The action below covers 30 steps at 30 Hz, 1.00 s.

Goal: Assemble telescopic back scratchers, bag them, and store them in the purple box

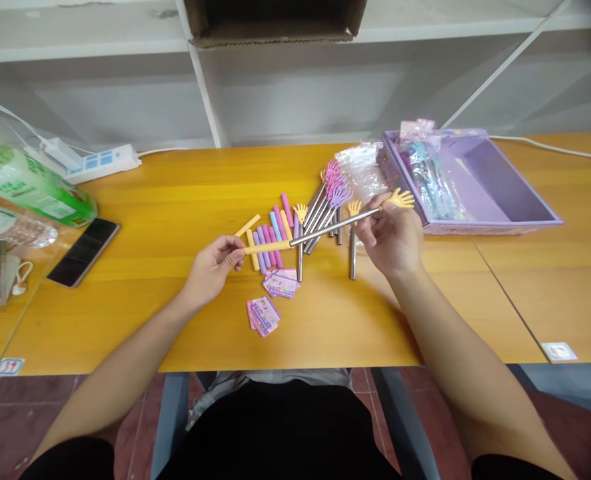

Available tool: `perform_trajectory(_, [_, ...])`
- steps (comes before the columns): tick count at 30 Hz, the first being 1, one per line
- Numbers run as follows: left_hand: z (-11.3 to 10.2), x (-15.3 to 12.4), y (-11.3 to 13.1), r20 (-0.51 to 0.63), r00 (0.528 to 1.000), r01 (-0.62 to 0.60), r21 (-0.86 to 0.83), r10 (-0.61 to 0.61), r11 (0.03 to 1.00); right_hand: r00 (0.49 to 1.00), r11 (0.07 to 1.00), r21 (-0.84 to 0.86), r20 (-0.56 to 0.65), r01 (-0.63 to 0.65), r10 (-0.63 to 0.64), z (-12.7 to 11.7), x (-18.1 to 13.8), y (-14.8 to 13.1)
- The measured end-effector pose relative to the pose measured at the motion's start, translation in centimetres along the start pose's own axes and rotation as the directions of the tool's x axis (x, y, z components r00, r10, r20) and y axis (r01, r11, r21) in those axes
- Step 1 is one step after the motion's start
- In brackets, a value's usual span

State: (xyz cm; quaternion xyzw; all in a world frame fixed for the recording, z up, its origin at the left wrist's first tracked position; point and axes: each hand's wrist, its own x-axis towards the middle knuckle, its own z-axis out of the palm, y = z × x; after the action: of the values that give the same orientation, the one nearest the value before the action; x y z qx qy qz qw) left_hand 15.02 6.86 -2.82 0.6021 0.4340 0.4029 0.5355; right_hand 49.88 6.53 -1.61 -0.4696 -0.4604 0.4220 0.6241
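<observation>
Between my two hands, above the table, is a back scratcher (332, 227) with a metal rod and a yellow hand-shaped head. My right hand (392, 237) is closed around it just below the head. My left hand (218, 263) pinches the far end of a yellow handle tube (268, 247), whose other end meets the tip of the rod; whether the rod is inside it I cannot tell. Under and behind them lie several coloured handle tubes (264, 235) in a row. Several metal back scratchers (320, 207) with pink, purple and yellow heads lie beside these.
Two small groups of printed cards (264, 316) lie nearer me. A purple box (490, 223) with bagged items stands at right, clear plastic bags (362, 167) beside it. At left are a phone (84, 253), bottles (30, 187) and a power strip (102, 163).
</observation>
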Motion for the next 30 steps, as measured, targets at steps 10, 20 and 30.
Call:
perform_trajectory(10, [0.4, 0.0, 0.3, -0.020, 0.998, -0.055, -0.032, 0.055, 0.998, 0.992, 0.970, 0.207, 0.007, 0.124, -0.128, -0.2, 0.2, 0.7])
perform_trajectory(20, [0.5, -0.2, -0.1, -0.022, 0.994, -0.107, 0.105, 0.110, 0.989, 0.978, 0.956, 0.210, 0.007, 0.202, -0.208, 0.7, -0.4, 0.6])
perform_trajectory(30, [0.2, 0.0, -0.7, -0.144, 0.979, -0.126, 0.106, 0.141, 0.986, 0.982, 0.959, 0.235, 0.063, 0.157, -0.177, 1.0, -0.3, 1.4])
